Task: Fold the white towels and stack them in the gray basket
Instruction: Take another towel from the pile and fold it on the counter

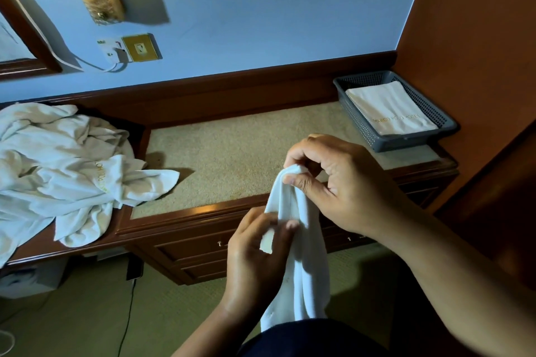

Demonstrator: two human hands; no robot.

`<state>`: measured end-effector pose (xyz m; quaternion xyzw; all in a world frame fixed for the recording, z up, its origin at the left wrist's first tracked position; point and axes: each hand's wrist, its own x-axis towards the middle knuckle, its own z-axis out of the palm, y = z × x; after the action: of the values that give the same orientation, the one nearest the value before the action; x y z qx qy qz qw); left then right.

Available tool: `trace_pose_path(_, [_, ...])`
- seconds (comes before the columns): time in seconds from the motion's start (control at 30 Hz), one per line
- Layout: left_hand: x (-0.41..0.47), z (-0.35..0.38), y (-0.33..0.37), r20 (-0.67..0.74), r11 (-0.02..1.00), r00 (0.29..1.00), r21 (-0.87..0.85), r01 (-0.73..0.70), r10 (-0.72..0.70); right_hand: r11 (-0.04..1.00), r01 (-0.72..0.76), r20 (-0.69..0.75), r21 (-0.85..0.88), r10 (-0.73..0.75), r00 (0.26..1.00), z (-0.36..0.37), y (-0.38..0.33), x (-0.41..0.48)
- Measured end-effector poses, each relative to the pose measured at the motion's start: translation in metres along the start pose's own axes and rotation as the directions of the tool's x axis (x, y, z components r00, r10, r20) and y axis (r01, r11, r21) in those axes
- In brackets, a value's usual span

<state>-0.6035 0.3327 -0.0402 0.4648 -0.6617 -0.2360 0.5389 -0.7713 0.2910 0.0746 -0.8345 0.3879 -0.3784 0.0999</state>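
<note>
Head view — limp, perhaps terry towel (pixel 307 264)

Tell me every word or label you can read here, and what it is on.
"MARCO POLO HOTEL": faint gold letters on the folded towel in the gray basket.
"POLO": partial gold lettering on the crumpled towel pile; rest hidden in folds.
Wall socket markings: too small to read.

Gold "MARCO POLO HOTEL" on the folded towel (pixel 391 109) in the gray basket (pixel 412 141); partial "POLO" on the crumpled towels (pixel 58 153).
</note>
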Motion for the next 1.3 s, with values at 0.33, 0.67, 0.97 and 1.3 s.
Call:
trace_pose_path(0.33, [-0.085, -0.061, -0.207, 0.342, 0.699, 0.872, 0.715, 0.002, -0.352, 0.956, -0.271, -0.377, -0.116, 0.210, 0.902, -0.007, 0.051, 0.036])
trace_pose_path(0.67, [-0.065, -0.223, -0.271, -0.079, 0.149, 0.735, 0.960, 0.239, -0.673, 0.783, -0.620, -0.462, 0.050, 0.569, 0.680, 0.048, 0.119, 0.035])
trace_pose_path(0.97, [-0.032, -0.321, -0.277, -0.347, 0.132, 0.800, 0.877, 0.461, -0.490, 0.644, -0.760, -0.449, 0.086, 0.706, 0.548, 0.085, 0.170, 0.052])
trace_pose_path(1.3, [0.006, -0.331, -0.230, -0.325, 0.656, 0.829, 0.507, 0.558, -0.454, 0.353, -0.927, -0.408, 0.126, 0.871, 0.276, 0.117, 0.211, -0.013])
